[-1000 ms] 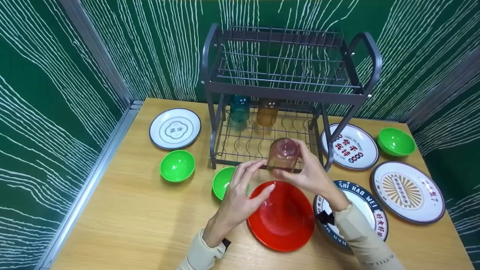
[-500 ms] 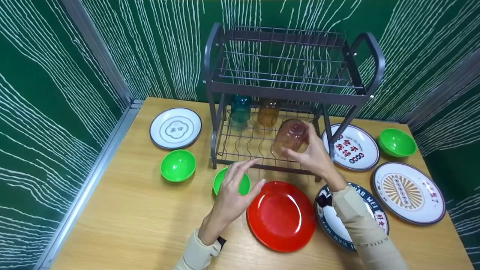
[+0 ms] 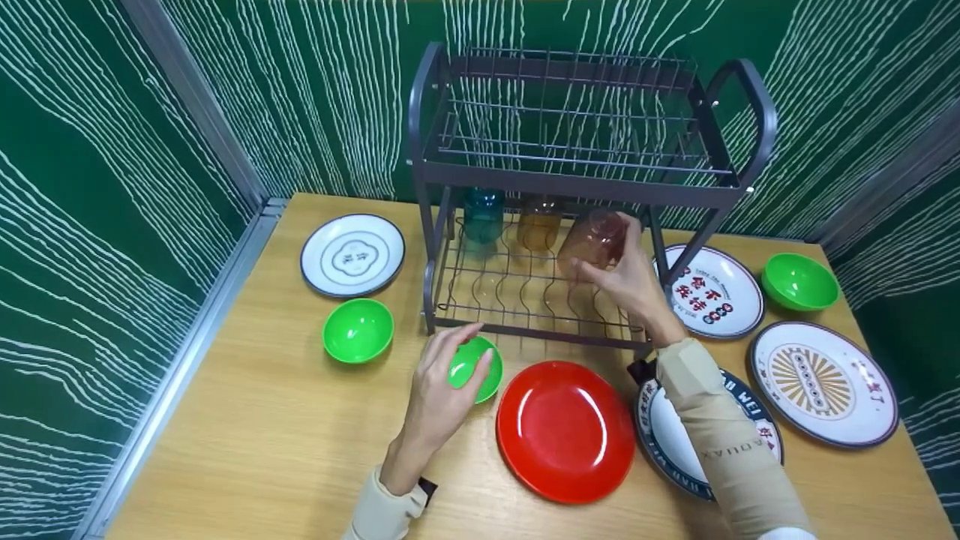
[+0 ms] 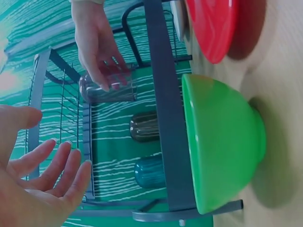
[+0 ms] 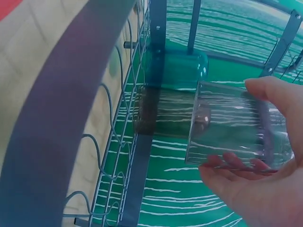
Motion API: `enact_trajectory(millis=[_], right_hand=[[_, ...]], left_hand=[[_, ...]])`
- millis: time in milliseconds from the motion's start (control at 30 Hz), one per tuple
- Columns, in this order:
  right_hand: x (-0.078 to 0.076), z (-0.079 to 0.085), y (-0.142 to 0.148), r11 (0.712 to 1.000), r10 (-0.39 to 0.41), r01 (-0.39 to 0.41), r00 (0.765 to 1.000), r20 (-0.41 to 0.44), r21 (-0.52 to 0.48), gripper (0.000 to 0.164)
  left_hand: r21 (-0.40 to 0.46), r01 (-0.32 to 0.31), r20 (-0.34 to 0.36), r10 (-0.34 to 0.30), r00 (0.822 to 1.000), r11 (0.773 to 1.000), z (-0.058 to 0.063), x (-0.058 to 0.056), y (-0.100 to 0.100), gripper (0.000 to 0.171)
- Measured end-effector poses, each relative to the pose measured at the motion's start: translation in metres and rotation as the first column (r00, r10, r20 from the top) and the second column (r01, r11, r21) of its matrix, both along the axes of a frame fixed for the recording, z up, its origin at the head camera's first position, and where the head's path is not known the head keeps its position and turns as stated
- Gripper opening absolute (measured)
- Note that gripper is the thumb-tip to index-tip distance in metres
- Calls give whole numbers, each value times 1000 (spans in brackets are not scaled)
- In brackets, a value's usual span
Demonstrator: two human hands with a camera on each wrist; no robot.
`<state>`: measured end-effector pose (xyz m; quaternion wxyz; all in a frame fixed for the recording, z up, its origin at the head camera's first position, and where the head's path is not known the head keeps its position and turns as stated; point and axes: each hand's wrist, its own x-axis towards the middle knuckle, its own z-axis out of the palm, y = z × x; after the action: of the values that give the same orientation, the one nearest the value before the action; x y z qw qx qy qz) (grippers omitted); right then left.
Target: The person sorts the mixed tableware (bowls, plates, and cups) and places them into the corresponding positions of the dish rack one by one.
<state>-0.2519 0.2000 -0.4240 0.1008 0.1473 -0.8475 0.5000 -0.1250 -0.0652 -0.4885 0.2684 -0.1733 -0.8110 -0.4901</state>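
Note:
My right hand point(image 3: 630, 274) grips a pinkish clear glass point(image 3: 589, 241), tilted with its base up, inside the lower tier of the dark metal dish rack point(image 3: 570, 184). In the right wrist view the glass point(image 5: 227, 127) lies between thumb and fingers. Left of it on that tier stand an amber glass point(image 3: 538, 225) and a teal glass point(image 3: 483, 217), both upside down. My left hand point(image 3: 442, 386) hovers with relaxed, slightly bent fingers near a green bowl point(image 3: 480, 371), holding nothing; the left wrist view shows its fingers spread beside the bowl point(image 4: 222, 142).
A red plate point(image 3: 566, 435) lies in front of the rack. Patterned plates point(image 3: 825, 382) and a green bowl point(image 3: 799, 281) stand to the right; a white plate point(image 3: 352, 255) and another green bowl point(image 3: 358, 330) are at left. The rack's upper tier point(image 3: 570, 112) overhangs the glasses.
The right hand has carried the pinkish glass from above the red plate forward into the rack's lower tier. My left hand has let go of nothing visible and drawn back to the left.

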Motion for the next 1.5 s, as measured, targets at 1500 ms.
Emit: enact_trajectory(millis=[1500], right_hand=[[-105,-43,22,985,-174,171,980,101,36,77]], left_hand=[[-72,-162,667,168,726,984,-65,4,-35,65]])
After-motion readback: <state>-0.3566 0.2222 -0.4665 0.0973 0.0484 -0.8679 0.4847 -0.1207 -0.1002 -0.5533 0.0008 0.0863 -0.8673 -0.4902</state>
